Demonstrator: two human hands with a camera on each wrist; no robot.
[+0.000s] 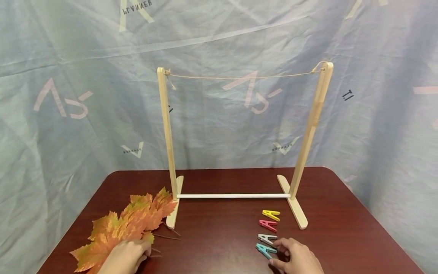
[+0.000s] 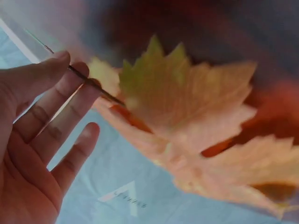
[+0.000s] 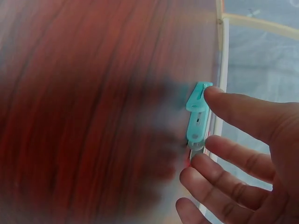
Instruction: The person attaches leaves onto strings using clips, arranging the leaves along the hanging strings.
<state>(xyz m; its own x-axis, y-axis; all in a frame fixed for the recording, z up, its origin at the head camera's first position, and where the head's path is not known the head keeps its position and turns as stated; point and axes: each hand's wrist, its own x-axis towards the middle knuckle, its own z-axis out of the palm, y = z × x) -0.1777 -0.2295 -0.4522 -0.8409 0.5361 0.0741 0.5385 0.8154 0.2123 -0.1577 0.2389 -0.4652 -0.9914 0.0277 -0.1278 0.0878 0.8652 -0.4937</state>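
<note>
**Orange leaf (image 2: 177, 98) pinched by its stem (image 2: 112, 99), teal clothespin (image 3: 194, 130) at the other hand**

The left hand (image 1: 124, 257) grasps the thin dark stem between thumb and fingertips, the little finger held clear. Its leaf lies among other orange and yellow-green leaves (image 1: 131, 219) heaped on the left of the table (image 1: 219, 236). The right hand (image 1: 297, 257) is loosely bent, thumb and forefinger spread about the teal clothespin; whether they press on it I cannot tell. That clothespin lies nearest the person in a column, with the white clothespin (image 1: 262, 236), red clothespin (image 1: 264, 223) and yellow clothespin (image 1: 267, 213) beyond it. Farther back stands a wooden frame (image 1: 166, 129), twine (image 1: 236, 78) strung between its post tops, a white rod (image 1: 232, 196) low between the posts. Behind hangs a grey-blue printed sheet (image 1: 219, 129).
</note>
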